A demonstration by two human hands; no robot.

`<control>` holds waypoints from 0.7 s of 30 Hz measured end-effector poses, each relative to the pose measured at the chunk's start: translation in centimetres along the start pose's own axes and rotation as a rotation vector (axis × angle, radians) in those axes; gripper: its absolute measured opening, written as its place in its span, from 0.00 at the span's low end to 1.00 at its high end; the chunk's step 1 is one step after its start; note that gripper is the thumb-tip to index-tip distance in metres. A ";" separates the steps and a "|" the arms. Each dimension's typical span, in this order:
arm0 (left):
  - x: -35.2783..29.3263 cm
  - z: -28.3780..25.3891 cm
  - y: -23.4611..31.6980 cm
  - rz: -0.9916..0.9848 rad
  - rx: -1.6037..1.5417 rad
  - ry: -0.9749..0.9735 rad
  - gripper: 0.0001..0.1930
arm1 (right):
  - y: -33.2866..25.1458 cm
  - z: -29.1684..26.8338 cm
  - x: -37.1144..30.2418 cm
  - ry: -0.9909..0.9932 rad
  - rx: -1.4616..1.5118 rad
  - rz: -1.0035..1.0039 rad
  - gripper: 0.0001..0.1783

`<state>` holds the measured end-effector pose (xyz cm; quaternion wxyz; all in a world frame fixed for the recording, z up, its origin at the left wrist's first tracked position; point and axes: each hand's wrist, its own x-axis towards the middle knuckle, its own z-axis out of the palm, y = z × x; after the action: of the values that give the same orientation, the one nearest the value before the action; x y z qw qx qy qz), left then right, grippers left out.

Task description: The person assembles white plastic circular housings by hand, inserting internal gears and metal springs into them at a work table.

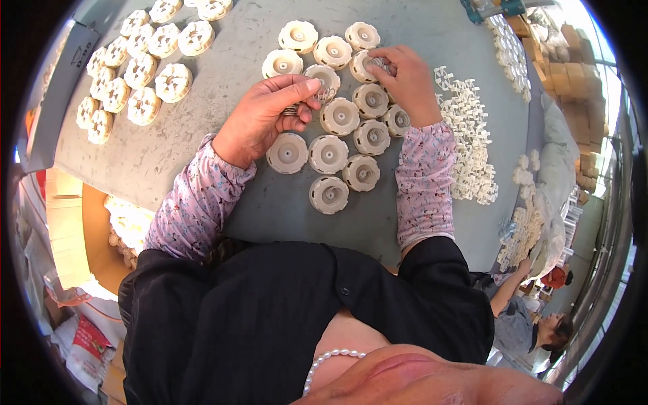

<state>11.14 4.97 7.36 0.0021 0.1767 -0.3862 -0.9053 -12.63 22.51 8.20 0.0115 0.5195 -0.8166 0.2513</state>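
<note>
Cream-coloured round plastic housings (287, 154), each with a small post at its centre, lie in a loose group on the grey table. My left hand (253, 118) is closed around several thin metal coil springs (291, 110), with thumb and forefinger pinched over a housing (328, 75) in the middle of the group. At the group's right side, my right hand (410, 81) pinches a wire coil spring (379, 64) at the edge of another housing (360, 66). Its fingertips partly hide that spring. Some housings near my hands have fine wire coils inside.
Notched round cream parts (144, 106) stand in rows at the far left. Small white clips (469, 145) lie heaped right of my right forearm. A cardboard box (101, 243) with pale parts sits below the table's left edge. Another person (523, 327) works at the lower right.
</note>
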 end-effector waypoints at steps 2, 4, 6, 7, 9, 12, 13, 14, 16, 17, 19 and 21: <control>0.0 0.0 0.0 0.005 0.012 0.012 0.13 | -0.4 -0.1 0.0 0.019 0.006 0.009 0.15; -0.3 0.0 0.0 0.002 0.008 0.019 0.13 | -1.7 -0.7 0.1 0.037 0.014 0.013 0.15; -0.4 0.2 0.1 0.007 0.006 0.018 0.13 | -4.6 -2.0 -0.3 0.027 0.272 0.049 0.16; -0.6 0.3 0.0 0.005 0.002 0.029 0.13 | -6.0 -1.7 -0.9 0.032 0.268 0.043 0.16; -0.4 0.3 0.2 0.022 0.016 0.018 0.13 | -8.6 -0.8 -1.4 -0.125 0.741 -0.132 0.16; -0.4 0.0 0.0 0.003 -0.009 -0.004 0.14 | -9.3 -0.8 -1.3 -0.092 0.643 -0.086 0.16; -0.4 0.1 0.2 0.051 -0.033 -0.009 0.16 | -8.3 -0.6 -0.5 -0.033 0.654 -0.012 0.14; -0.4 0.4 0.1 0.093 -0.062 -0.013 0.17 | -6.7 -0.8 0.7 -0.030 0.646 -0.020 0.14; -0.2 -0.1 -0.2 0.110 -0.091 -0.069 0.18 | -3.4 -1.1 3.4 0.057 0.483 0.251 0.15; -0.3 0.4 -0.3 0.125 -0.124 -0.055 0.19 | -2.3 -1.0 3.7 0.068 0.470 0.252 0.15; -0.1 0.3 0.1 0.130 -0.135 -0.025 0.23 | -0.1 -0.7 6.2 0.029 0.007 0.223 0.15; 0.0 0.5 0.2 0.149 -0.115 -0.054 0.23 | 2.3 1.4 6.6 0.018 0.089 0.190 0.16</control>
<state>10.92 5.14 7.84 0.0690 0.1227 -0.3455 -0.9278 -17.23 17.11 7.88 -0.0280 0.4374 -0.8501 0.2919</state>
